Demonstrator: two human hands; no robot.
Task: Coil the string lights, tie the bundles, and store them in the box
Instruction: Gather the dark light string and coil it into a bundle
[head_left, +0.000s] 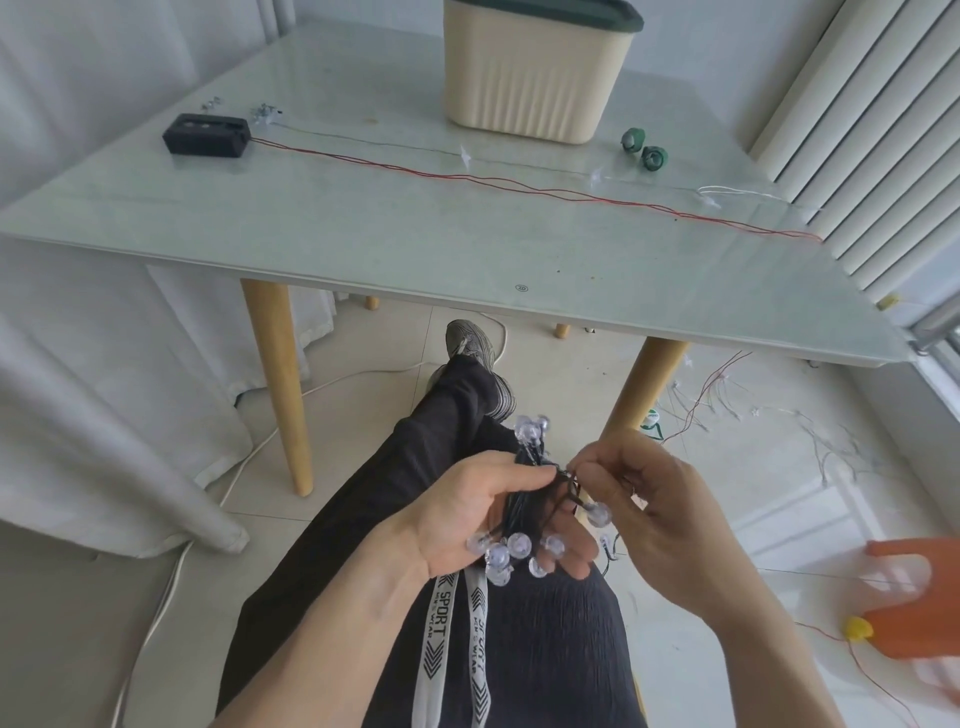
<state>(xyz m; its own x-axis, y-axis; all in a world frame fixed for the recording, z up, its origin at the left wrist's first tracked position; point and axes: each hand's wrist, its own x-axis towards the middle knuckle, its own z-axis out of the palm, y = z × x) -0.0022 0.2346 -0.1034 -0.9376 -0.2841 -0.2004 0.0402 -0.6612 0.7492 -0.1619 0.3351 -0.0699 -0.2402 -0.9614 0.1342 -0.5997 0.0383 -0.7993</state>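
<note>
A coiled bundle of string lights (524, 499) with dark wire and clear round bulbs lies in my left hand (467, 519), held above my lap. Bulbs stick out at both ends of the bundle. My right hand (654, 509) pinches a thin dark tie at the bundle's middle, fingertips meeting my left thumb. The cream storage box (535, 78) with a dark green rim stands at the back of the table. Another string with red and thin wires (519, 184) runs across the tabletop from a black battery case (207, 134).
Two green tape rolls (644, 148) sit right of the box. The pale table (363, 244) has wooden legs. More loose light strings (779, 415) trail on the floor at right. An orange stool (914, 597) stands at lower right. A white cable crosses the floor at left.
</note>
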